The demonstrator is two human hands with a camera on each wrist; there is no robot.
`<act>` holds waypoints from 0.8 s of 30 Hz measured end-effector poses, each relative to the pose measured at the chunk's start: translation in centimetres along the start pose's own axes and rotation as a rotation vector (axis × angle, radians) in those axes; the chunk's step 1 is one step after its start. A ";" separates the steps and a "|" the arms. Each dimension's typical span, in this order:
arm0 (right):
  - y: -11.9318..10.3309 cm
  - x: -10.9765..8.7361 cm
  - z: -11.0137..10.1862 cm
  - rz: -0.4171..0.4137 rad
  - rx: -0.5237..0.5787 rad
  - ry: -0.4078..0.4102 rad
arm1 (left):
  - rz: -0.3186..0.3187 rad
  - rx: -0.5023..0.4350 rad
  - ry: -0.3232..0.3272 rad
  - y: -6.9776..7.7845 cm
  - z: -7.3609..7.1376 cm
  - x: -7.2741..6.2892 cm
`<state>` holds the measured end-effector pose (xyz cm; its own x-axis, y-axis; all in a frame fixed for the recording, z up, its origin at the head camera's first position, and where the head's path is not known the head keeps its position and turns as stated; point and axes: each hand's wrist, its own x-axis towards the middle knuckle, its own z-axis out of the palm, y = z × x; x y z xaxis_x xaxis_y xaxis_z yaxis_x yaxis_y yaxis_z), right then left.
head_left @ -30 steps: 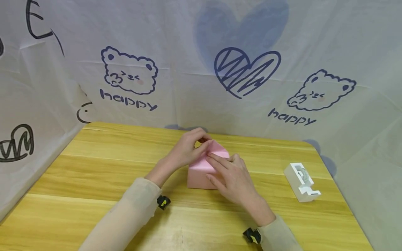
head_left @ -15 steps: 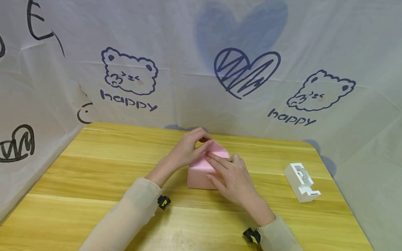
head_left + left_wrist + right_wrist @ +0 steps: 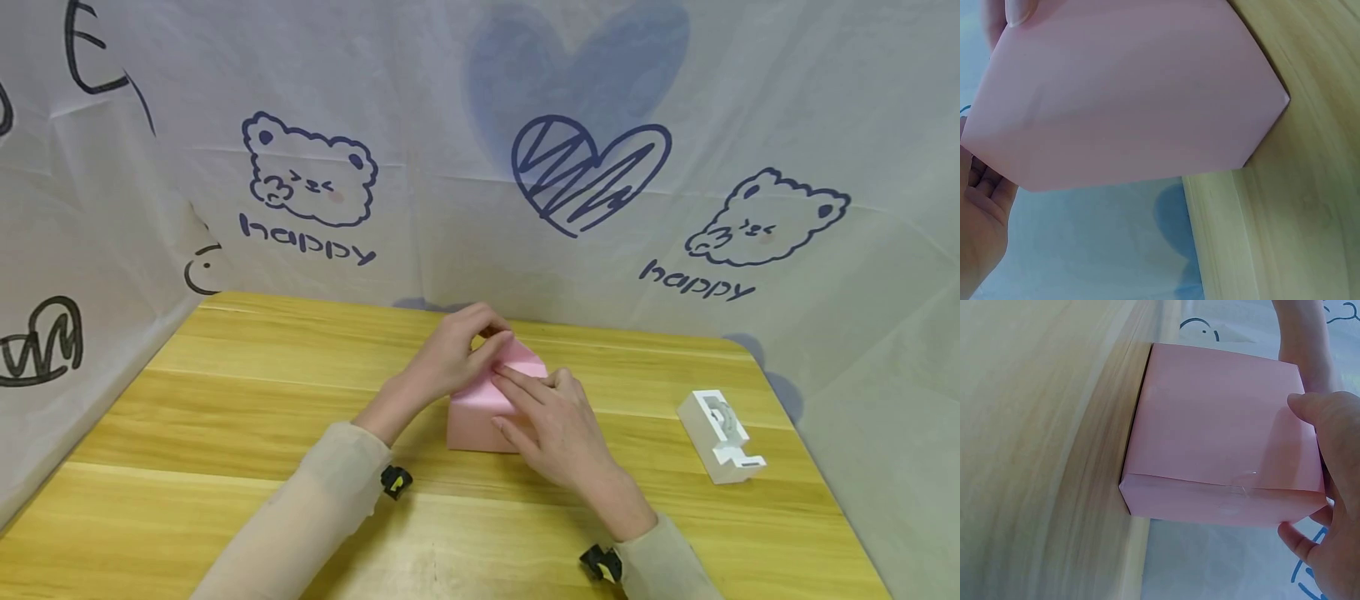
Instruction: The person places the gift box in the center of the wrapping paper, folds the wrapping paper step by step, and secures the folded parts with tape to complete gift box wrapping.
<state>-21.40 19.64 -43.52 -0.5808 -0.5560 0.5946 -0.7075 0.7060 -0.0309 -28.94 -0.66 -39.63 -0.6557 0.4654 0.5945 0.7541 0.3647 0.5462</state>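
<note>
A pink paper box stands on the table in the head view, its top drawn up into a raised flap. At that flap's tip, my left hand pinches the paper between thumb and fingers. My right hand holds the box from the right, two fingers laid over the top and the thumb against the near side. The right wrist view shows the flat front of the box, with clear tape on the side panel's seam. In the left wrist view, plain pink paper fills most of the picture.
A white tape dispenser sits at the right of the wooden table. Behind the table hangs a white cloth with bear and heart drawings. Both wrists carry small black devices.
My left hand has shifted very slightly up and to the right, its thumb a little higher at the flap's tip. The right hand and the box have stayed in place.
</note>
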 end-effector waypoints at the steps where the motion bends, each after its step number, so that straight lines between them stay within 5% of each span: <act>1: 0.0 0.0 0.0 0.000 0.000 0.000 | -0.001 -0.001 0.000 0.0 0.0 -0.1; 6: -0.1 0.1 0.1 0.006 0.004 -0.009 | -0.027 0.010 -0.032 -0.1 -0.5 -1.0; 15: 0.1 0.1 0.0 0.011 0.020 0.010 | -0.202 0.063 -0.182 0.2 -2.1 -4.6; 24: 0.6 -0.1 0.0 0.060 0.178 0.136 | -0.191 0.023 -0.141 0.2 -1.7 -6.0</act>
<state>-21.75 20.14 -43.57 -0.5731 -0.4429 0.6895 -0.7403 0.6406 -0.2039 -24.93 -4.76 -42.10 -0.7761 0.4938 0.3921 0.6184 0.4748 0.6262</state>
